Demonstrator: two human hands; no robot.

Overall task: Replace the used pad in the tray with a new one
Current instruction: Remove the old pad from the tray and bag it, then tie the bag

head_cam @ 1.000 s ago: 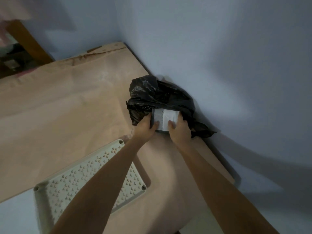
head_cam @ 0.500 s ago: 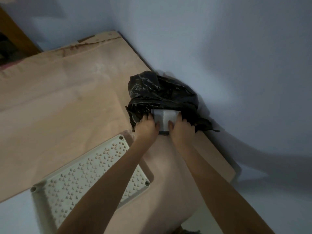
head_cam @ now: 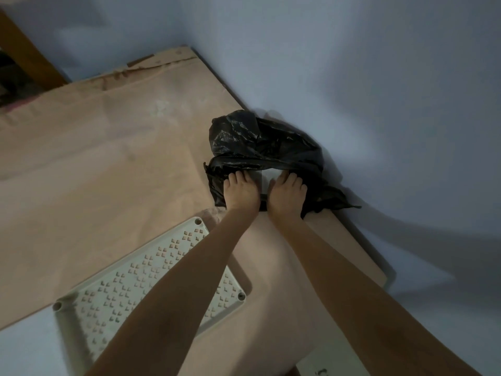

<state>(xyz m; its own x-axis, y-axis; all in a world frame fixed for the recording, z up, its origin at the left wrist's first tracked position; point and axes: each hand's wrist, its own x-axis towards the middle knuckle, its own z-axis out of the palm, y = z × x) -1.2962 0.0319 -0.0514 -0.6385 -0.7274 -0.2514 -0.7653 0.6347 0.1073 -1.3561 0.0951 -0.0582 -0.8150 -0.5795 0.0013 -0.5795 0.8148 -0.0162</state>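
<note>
Pad (head_cam: 267, 175), folded and white, shows only as a sliver in the mouth of the black plastic bag (head_cam: 260, 142) by the wall, between both hands. Left hand (head_cam: 242, 191) and right hand (head_cam: 287, 195) press it in, fingers curled on it and the bag's edge. Disposal looks underway. Next, release it, then line the perforated tray (head_cam: 141, 280) on the brown sheet (head_cam: 108, 158).

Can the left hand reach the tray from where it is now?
Probably yes. The left hand is busy at the black bag, pushing the white pad in, but the tray lies uncovered just below its forearm, with nothing between them. It must only let go and draw back.
</note>
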